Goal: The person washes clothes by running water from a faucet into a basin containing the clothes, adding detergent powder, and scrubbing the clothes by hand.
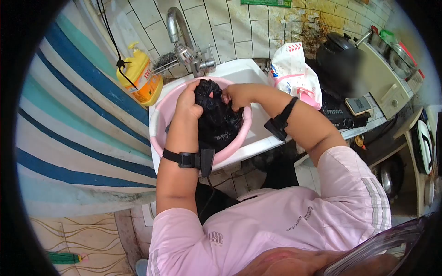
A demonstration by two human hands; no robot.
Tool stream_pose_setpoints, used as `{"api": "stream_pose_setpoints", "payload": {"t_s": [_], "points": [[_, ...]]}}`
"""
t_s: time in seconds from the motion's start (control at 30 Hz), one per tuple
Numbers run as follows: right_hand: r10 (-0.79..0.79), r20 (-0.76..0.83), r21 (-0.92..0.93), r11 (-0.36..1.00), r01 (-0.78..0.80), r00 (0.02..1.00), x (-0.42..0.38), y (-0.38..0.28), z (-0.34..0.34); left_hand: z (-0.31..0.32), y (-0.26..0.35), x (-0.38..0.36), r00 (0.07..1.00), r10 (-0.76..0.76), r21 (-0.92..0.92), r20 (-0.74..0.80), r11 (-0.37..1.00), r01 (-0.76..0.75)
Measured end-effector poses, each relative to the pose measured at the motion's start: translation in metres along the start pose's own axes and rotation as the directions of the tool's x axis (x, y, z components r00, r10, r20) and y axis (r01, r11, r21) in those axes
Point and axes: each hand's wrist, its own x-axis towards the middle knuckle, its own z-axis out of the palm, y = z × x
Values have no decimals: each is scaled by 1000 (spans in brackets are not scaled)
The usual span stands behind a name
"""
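Note:
A bunched black wet cloth fills much of a pink basin that sits in the white sink. At the basin's far left, my left hand is closed on one edge of the cloth. Opposite it, my right hand has its fingers curled into the cloth's upper right side. Between the two hands, a small pink spot shows through the black folds. Most of the fingertips are hidden by the fabric. Each forearm wears a black strap with a small box.
A chrome faucet rises behind the basin. To its left stands a yellow detergent bottle beside a striped curtain. On the right are a white plastic bag, a black lidded pot and a phone.

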Motion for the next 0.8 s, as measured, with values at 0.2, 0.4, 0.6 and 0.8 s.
{"api": "stream_pose_setpoints", "payload": {"t_s": [0.2, 0.4, 0.6, 0.8], "points": [[308, -447, 729, 670, 143, 840, -9, -1, -7, -9, -3, 11, 992, 94, -2, 87, 996, -94], [355, -575, 740, 611, 282, 737, 1, 3, 5, -7, 0, 8, 988, 152, 104, -6, 983, -151], [47, -844, 149, 977, 151, 535, 7, 14, 16, -11, 6, 9, 995, 89, 59, -32, 994, -87], [141, -472, 364, 930, 47, 870, 6, 0, 13, -5, 6, 9, 994, 19, -168, 104, 986, -1]]}}
